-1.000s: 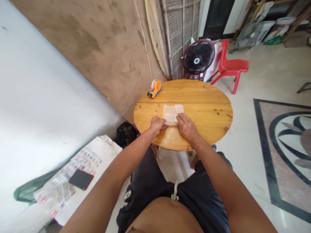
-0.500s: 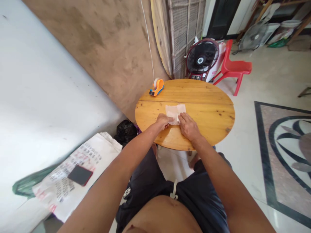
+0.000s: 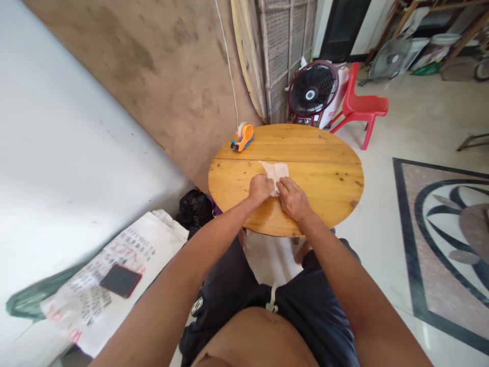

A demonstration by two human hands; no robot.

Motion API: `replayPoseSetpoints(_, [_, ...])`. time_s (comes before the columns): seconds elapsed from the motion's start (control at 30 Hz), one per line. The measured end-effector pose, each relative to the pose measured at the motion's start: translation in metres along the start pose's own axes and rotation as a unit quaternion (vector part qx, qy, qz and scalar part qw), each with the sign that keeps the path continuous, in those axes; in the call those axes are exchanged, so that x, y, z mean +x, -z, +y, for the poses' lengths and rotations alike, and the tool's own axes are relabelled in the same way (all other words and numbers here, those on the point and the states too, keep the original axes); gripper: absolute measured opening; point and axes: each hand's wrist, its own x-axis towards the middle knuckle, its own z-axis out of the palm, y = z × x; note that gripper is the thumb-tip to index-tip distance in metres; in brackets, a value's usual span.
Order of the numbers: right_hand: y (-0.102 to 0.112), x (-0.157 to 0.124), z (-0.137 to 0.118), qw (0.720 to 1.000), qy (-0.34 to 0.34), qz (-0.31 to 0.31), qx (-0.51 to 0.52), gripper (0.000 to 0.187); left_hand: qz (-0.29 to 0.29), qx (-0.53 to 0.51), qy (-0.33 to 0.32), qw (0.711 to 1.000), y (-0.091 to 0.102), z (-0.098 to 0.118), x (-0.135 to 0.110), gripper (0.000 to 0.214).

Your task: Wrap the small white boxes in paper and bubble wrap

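Observation:
A thin, translucent whitish sheet (image 3: 281, 169), perhaps a tissue, lies creased on the wooden table (image 3: 324, 173). My left hand (image 3: 261, 188) is closed on its left side, the knuckles turned up and the fingertips hidden. On the right side, my right hand (image 3: 293, 199) has its bent fingers together, holding the sheet against the tabletop. The two hands are close together, with part of the sheet bunched between them. The far edge of the sheet spreads out beyond my fingers.
An orange tape dispenser (image 3: 244, 137) stands at the table's far left edge. Behind the table are a dark red fan (image 3: 311, 92) and a red chair (image 3: 362, 104). To my left, a phone (image 3: 120, 280) lies on a white printed sack (image 3: 153, 239), near a black bag (image 3: 194, 206).
My left hand has rolled over, knuckles now up, and drawn the sheet's left side in, so the sheet looks narrower and more creased. My right hand stays on it. The view has shifted slightly.

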Motion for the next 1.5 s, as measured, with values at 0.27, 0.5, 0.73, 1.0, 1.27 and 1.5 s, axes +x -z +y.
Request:
replayPoseSetpoints(0.27, [-0.001, 0.000, 0.000, 1.000, -0.002, -0.012, -0.010, 0.047, 0.034, 0.038, -0.020, 0.998, -0.003, 0.012, -0.010, 0.025])
replayPoseSetpoints(0.5, [-0.002, -0.001, 0.000, 1.000, -0.002, -0.010, -0.017, 0.048, 0.037, 0.049, -0.055, 0.997, -0.003, 0.021, -0.012, 0.026])
replayPoseSetpoints(0.73, [0.001, 0.001, -0.001, 1.000, -0.004, 0.005, -0.013, 0.045, 0.034, 0.037, -0.087, 0.995, -0.015, 0.019, -0.011, 0.026])
replayPoseSetpoints(1.0, [0.010, 0.003, -0.007, 0.997, -0.026, 0.022, -0.074, 0.033, 0.023, -0.045, -0.111, 0.993, -0.016, 0.013, -0.011, 0.022])
replayPoseSetpoints(1.27, [0.015, 0.004, -0.009, 0.997, -0.007, -0.001, -0.079, 0.031, -0.127, -0.349, -0.043, 0.927, -0.003, 0.006, -0.010, 0.027])
replayPoseSetpoints(1.5, [0.012, 0.003, -0.007, 0.997, 0.002, -0.003, -0.075, 0.030, -0.154, -0.375, 0.001, 0.914, -0.008, 0.004, -0.008, 0.022])
